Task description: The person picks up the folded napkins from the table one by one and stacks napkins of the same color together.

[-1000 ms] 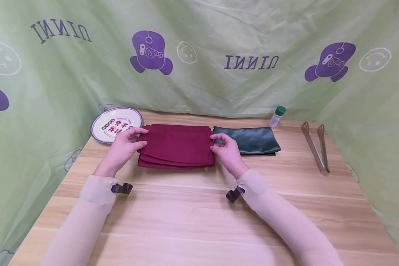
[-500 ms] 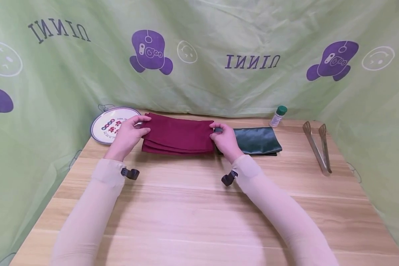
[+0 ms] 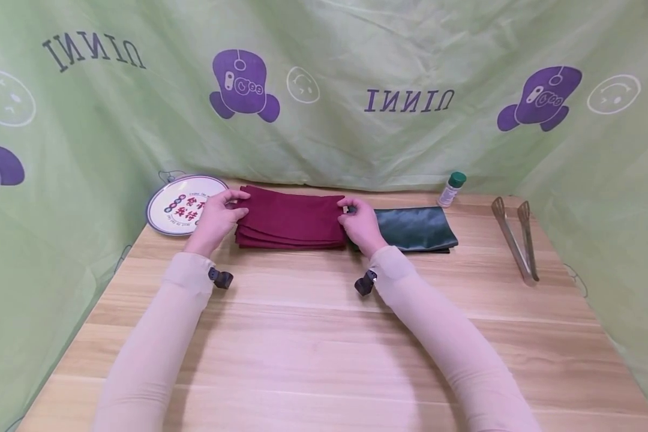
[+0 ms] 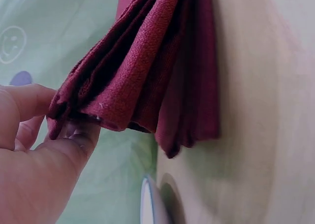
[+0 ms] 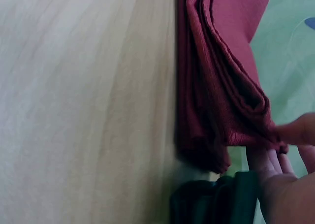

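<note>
A folded dark red cloth (image 3: 291, 219) lies across the far part of the table, its near layers fanned into several edges. My left hand (image 3: 217, 219) pinches its far left corner between thumb and fingers; in the left wrist view the stacked layers (image 4: 133, 71) hang from that pinch. At the opposite end my right hand (image 3: 363, 227) grips the far right corner, and the right wrist view has thumb and fingers (image 5: 295, 130) on the raised edge. Partly behind the right hand is a folded dark green, shiny cloth (image 3: 416, 229).
A white oval plate (image 3: 164, 207) with printed characters stands just left of the left hand. At the back right is a small bottle (image 3: 450, 191) with a green cap, and metal tongs (image 3: 513, 240) lie farther right. Green curtain (image 3: 329, 144) surrounds the wooden table (image 3: 302, 336).
Both hands have carried the red cloth away from me toward the back of the table. Since half a second ago, the left hand has shifted slightly right and the right hand slightly left.
</note>
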Available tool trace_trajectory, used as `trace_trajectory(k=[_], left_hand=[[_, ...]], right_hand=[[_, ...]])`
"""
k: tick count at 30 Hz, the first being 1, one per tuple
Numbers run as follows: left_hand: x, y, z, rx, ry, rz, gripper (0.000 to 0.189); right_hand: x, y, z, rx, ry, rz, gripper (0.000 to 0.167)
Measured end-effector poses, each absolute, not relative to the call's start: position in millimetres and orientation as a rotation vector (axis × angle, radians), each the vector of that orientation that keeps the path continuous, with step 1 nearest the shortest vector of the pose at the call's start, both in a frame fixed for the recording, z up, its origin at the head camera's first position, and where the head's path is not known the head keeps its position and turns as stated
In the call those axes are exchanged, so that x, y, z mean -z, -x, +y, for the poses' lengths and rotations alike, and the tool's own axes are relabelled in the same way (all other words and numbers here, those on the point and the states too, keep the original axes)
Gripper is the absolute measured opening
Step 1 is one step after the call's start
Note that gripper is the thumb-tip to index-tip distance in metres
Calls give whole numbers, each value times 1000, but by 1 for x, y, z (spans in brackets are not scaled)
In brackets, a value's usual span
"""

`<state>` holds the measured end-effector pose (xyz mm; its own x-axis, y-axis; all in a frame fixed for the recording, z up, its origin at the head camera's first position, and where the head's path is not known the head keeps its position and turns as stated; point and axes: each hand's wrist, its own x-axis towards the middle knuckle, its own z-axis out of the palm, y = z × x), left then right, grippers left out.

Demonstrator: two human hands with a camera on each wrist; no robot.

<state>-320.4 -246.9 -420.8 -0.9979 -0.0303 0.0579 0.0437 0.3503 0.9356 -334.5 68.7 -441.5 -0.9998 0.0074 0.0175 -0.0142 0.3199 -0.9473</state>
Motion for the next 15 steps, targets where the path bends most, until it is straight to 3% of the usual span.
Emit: trace_trajectory(k=[15], left_hand=[[444,315,-264,1585,-28,-2758,33]], right_hand=[[450,330,87,-1905,-46,-2589,33]])
